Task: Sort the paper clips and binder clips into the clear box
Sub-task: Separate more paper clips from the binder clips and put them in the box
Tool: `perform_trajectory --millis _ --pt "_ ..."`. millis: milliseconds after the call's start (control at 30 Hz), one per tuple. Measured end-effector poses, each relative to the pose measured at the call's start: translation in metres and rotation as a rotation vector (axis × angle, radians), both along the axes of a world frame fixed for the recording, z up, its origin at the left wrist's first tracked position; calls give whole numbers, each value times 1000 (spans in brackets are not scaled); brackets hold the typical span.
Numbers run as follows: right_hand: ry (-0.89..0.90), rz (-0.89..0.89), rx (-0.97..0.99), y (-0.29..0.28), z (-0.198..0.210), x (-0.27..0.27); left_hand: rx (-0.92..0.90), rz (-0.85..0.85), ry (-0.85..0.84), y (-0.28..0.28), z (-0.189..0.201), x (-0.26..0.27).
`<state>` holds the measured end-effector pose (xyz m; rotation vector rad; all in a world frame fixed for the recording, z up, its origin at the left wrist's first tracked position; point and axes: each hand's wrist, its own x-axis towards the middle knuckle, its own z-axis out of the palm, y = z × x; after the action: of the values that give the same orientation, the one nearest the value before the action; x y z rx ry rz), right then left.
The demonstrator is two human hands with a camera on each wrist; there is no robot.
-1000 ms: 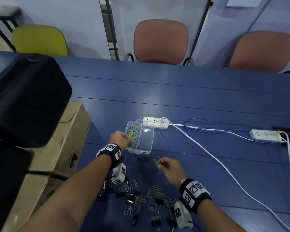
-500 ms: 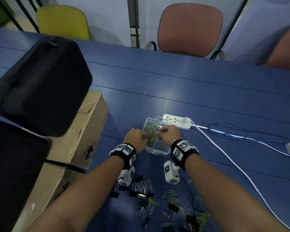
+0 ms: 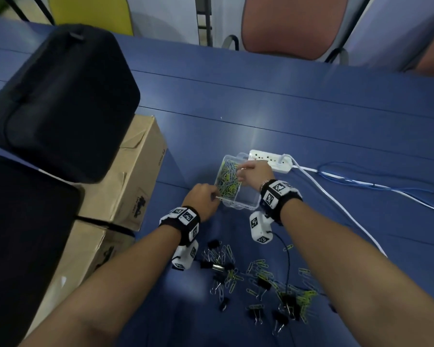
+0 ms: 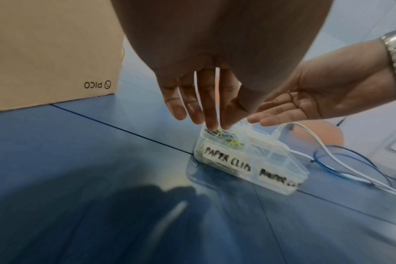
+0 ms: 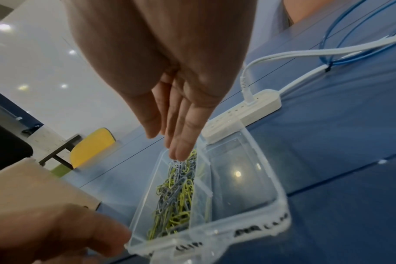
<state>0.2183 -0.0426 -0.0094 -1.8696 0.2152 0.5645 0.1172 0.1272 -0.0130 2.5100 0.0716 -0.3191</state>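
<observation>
A: What lies nearest on the blue surface (image 3: 298, 126)?

B: A loose scatter of yellow-green and grey paper clips (image 3: 259, 267) mixed with black binder clips (image 3: 262, 283), between the two forearms. Past them stands the clear box (image 3: 243, 202), its front wall labelled "PAPER CLIPS" on the left; the right label is blurred.

A: And the hands?

B: The left hand (image 3: 203, 199) is at the box's near left corner, its grip released, fingers straight and pointing down over the clip pile. The right hand (image 3: 254, 175) reaches over the left compartment, also released, fingers extended with the tips just above the clips (image 5: 176, 194) heaped there. The right compartment looks bare.

A: What hems the box in?

B: A white power strip (image 3: 269, 159) touches or sits just beside its far edge, with a white cable (image 3: 336, 201) and blue cable (image 3: 376, 184) trailing right. Cardboard boxes (image 3: 125, 179) and a black case (image 3: 60, 101) crowd the left. Beyond the strip the surface runs open to its far edge.

A: And the room?

B: A yellow chair (image 3: 90, 11) and a reddish chair (image 3: 291, 23) stand behind, against pale walls.
</observation>
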Motion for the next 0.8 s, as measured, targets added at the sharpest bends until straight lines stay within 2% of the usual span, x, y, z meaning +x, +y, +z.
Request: perform_trajectory --millis 100,267,500,633,800 --pt "-146 128 -115 -15 9 -35 -17 -58 62 -7 1 -20" --pt "-192 412 -276 -35 8 -111 44 -233 188 -15 1 -62" --pt "-276 806 -544 -30 -15 -206 106 -245 179 -12 -5 -132" --pt "-330 892 -633 -16 -28 -230 136 -271 205 -4 -16 -151" --pt "-432 925 -809 -7 -35 -242 305 -377 150 -1 -21 -157"
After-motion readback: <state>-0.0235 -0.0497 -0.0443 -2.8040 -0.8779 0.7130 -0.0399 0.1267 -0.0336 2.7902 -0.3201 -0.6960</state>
